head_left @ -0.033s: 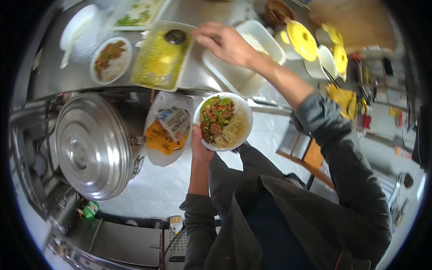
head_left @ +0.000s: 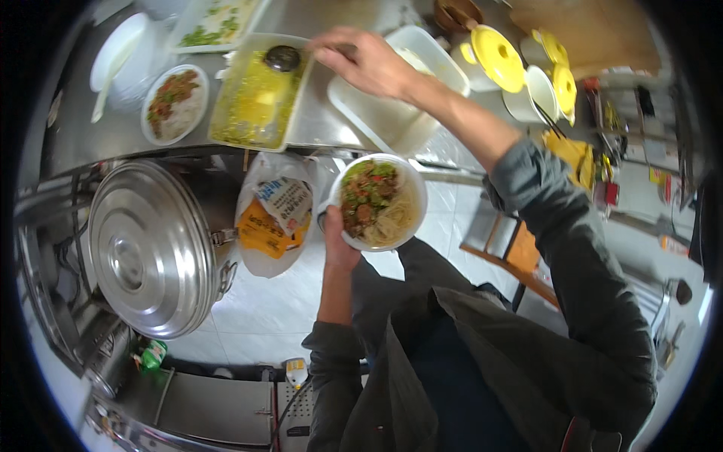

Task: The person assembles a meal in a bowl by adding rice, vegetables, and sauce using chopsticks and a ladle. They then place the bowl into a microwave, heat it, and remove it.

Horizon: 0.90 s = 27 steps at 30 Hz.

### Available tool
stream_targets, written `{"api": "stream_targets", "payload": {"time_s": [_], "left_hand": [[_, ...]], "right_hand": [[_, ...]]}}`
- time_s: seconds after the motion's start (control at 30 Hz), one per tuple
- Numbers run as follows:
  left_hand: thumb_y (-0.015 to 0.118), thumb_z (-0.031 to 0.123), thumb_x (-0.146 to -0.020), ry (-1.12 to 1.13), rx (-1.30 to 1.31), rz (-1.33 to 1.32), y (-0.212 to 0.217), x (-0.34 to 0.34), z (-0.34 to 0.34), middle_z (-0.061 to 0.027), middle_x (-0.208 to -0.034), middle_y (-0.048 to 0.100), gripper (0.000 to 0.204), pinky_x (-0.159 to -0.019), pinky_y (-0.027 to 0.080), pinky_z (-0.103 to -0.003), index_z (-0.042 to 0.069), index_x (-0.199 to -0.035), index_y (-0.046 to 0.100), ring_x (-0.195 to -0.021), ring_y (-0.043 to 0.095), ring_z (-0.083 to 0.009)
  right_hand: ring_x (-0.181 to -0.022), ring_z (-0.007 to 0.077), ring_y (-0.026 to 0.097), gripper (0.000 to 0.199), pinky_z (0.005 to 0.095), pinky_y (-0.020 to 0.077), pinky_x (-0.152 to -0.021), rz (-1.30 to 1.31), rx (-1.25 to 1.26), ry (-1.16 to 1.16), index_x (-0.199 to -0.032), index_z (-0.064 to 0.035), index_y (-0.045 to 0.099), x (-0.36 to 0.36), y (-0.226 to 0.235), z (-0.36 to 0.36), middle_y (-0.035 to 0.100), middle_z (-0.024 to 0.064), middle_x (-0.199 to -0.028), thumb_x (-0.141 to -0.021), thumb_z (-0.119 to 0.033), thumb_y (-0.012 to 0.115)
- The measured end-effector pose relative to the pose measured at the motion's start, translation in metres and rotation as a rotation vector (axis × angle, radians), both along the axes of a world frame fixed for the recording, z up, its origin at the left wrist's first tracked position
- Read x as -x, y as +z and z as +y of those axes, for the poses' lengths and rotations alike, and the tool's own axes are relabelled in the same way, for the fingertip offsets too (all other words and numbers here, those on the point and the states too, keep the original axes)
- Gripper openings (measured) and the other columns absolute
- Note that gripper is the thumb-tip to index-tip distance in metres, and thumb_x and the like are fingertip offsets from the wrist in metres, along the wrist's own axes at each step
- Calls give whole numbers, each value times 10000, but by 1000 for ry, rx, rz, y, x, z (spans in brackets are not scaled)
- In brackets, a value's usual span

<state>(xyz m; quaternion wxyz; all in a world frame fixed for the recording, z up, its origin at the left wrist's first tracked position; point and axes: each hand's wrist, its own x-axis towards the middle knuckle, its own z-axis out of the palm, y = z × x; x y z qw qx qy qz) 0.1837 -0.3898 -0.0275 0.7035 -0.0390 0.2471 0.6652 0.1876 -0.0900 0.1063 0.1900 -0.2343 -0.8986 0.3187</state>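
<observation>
Left hand [head_left: 340, 242]: holds a white bowl [head_left: 422, 202] of noodles [head_left: 398, 217], thumb near its rim
Right hand [head_left: 369, 64]: holds a ladle [head_left: 282, 58], dark head at the tray [head_left: 297, 98] of yellow liquid [head_left: 260, 113]
Steel surface [head_left: 312, 113]: carries that tray
Yellow lids [head_left: 501, 59]: 3, upper right
Lidded pot [head_left: 132, 256]: left

The right hand [head_left: 365, 64] is a bit blurry, and its fingers hide most of the handle of the ladle [head_left: 283, 58]. The left hand [head_left: 343, 239] goes under the noodle bowl [head_left: 423, 200], so its thumb shows but the bowl covers the other fingers. The right arm [head_left: 471, 128] hides part of the see-through tub [head_left: 369, 105], and the pale stuff [head_left: 416, 60] in there is too fuzzy to name. The top edge cuts off the tray of greens [head_left: 202, 47]. A lid [head_left: 135, 252] hides the inside of the big steel pot [head_left: 215, 197]. Little things by the right wall [head_left: 648, 260] are too small to tell.
</observation>
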Motion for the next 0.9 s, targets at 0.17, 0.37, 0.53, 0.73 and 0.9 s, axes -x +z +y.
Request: {"api": "stream_targets", "payload": {"time_s": [0.17, 0.37, 0.53, 0.73, 0.9], "left_hand": [[353, 451, -1077, -39, 98, 1, -30, -132, 47, -114, -1414, 528, 570, -1092, 431, -397, 30, -1457, 414, -1295, 527, -225], [531, 564, -992, 57, 107, -9, -38, -225, 140, -136, -1379, 496, 757, -1037, 437, -368, 4, -1460, 331, -1265, 495, -204], [673, 291, -920, 201, 59, 770, -6, -234, 186, -222, -1372, 506, 612, -953, 457, -372, -49, -1371, 437, -1264, 511, -310], [530, 137, -987, 288, 164, 993, -37, -194, 103, -180, -1319, 551, 419, -1112, 353, -421, -25, -1368, 470, -1253, 504, -315], [538, 543, -974, 657, 619, 466, 9, 114, 83, -21, -957, 370, 437, -905, 364, -366, 116, -1066, 504, -891, 388, -146]], "right_hand": [[-1064, 282, 667, 312, 381, 549, -958, -51, 64, -44, -1227, -30, 663, -5, 6, 15, 666, 161, -1185, -1017, -244, 576], [-1167, 266, 631, 323, 358, 511, -1027, -12, 296, -153, -1261, -36, 650, -9, 1, -2, 617, 154, -1293, -1013, -234, 588], [-1084, 375, 647, 303, 411, 527, -954, 109, 370, -155, -1229, -56, 666, -15, -6, -17, 643, 188, -1233, -989, -212, 570], [-1010, 290, 674, 293, 364, 578, -854, 90, -65, 57, -1242, -35, 641, -16, -6, -31, 607, 153, -1230, -954, -21, 596], [-896, 335, 660, 497, 390, 575, -770, 28, -183, 47, -1237, -46, 630, -26, -23, -50, 614, 148, -1202, -757, 79, 610]]}}
